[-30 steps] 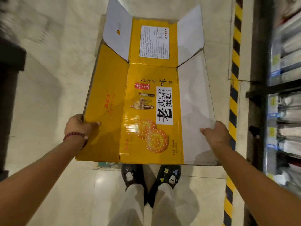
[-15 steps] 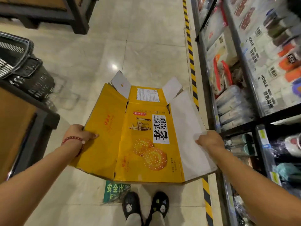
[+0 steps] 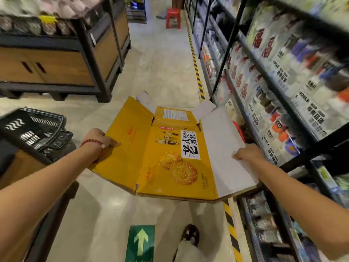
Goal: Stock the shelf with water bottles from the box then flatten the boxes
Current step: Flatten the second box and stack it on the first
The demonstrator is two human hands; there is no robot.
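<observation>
1. Flattened box [image 3: 170, 154]: bright yellow, with white flaps, a white label bearing black characters, and two golden speckled cakes printed on it.
2. Bracelet [image 3: 92, 142] on the left wrist: dark red beads.
3. Floor stripe [image 3: 196, 65]: yellow and black diagonal bands.
4. Floor sticker [image 3: 140, 242]: green with a pale green arrow.
5. Stool [image 3: 173, 17]: red.
6. Basket [image 3: 37, 133]: black with white wavy marks.
7. Display cabinet [image 3: 62, 67]: brown wood panels in a black frame.
8. Floor [image 3: 166, 53]: pale beige.

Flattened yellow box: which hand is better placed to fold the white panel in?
Right. The right hand already holds the flattened yellow box by its white panel; the left hand holds the opposite yellow edge.
</observation>
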